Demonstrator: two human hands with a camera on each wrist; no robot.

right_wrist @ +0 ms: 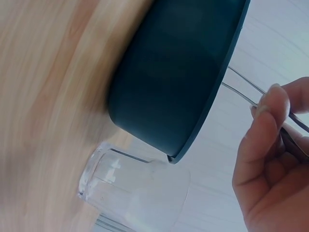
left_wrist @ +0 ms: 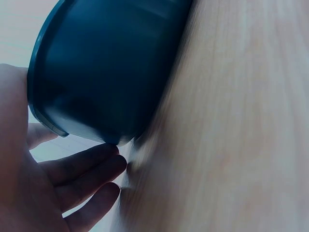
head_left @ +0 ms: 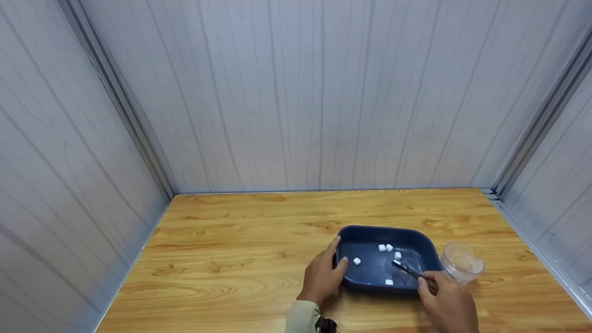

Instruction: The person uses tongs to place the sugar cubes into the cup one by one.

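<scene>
A dark blue rectangular basin [head_left: 370, 289] stands on the table with several small white cubes [head_left: 357, 261] scattered over its floor. My left hand [head_left: 322, 276] holds the basin's left end, its thumb over the rim. In the left wrist view, the other fingers [left_wrist: 94, 169] spread along the outer wall near the tabletop. My right hand [head_left: 447, 300] pinches metal tweezers [head_left: 409, 270] over the basin's right front rim. Their tips point down into the basin, close to a white cube [head_left: 397, 255]; whether they grip one is too small to tell.
A clear cup [head_left: 462, 262] stands upright just right of the basin, close to my right hand; small pale shapes show through its wall in the right wrist view. The wood-grain table [head_left: 222, 259] is bounded by pale panel walls [head_left: 296, 92] at the back and sides.
</scene>
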